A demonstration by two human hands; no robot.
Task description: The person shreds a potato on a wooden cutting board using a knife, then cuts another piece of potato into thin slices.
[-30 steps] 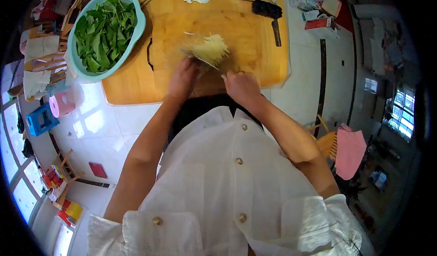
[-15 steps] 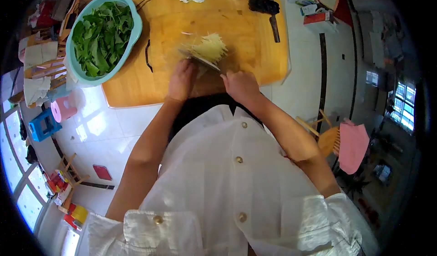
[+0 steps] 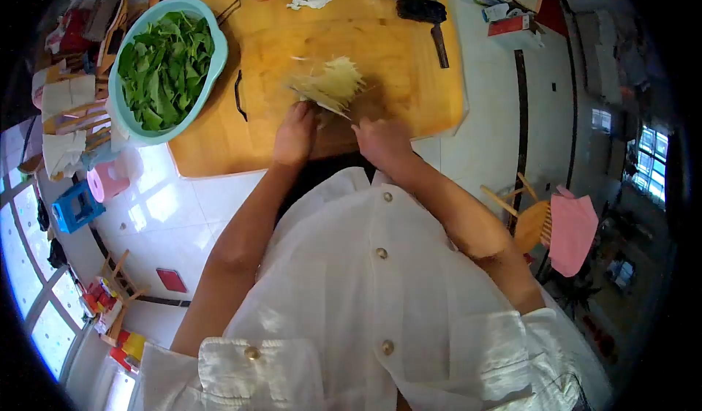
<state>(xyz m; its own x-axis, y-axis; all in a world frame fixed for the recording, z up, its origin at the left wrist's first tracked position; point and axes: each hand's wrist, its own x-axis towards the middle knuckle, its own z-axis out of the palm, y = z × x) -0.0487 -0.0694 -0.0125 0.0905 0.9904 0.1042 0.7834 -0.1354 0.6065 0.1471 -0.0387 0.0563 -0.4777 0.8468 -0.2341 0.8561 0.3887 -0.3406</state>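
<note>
On the yellow-brown wooden table (image 3: 278, 34) lies a pale-yellow heap of thin shreds (image 3: 336, 78). The grip of the left hand (image 3: 295, 134) cannot be determined; the right hand (image 3: 384, 143) is clenched on a thin, metal-bladed knife (image 3: 333, 108) at the heap's near edge.

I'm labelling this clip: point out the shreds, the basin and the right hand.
Shreds (image 3: 341, 76): head view, middle of the pile.
Basin (image 3: 221, 50): head view, right rim.
Right hand (image 3: 383, 140): head view, back of hand.
</note>
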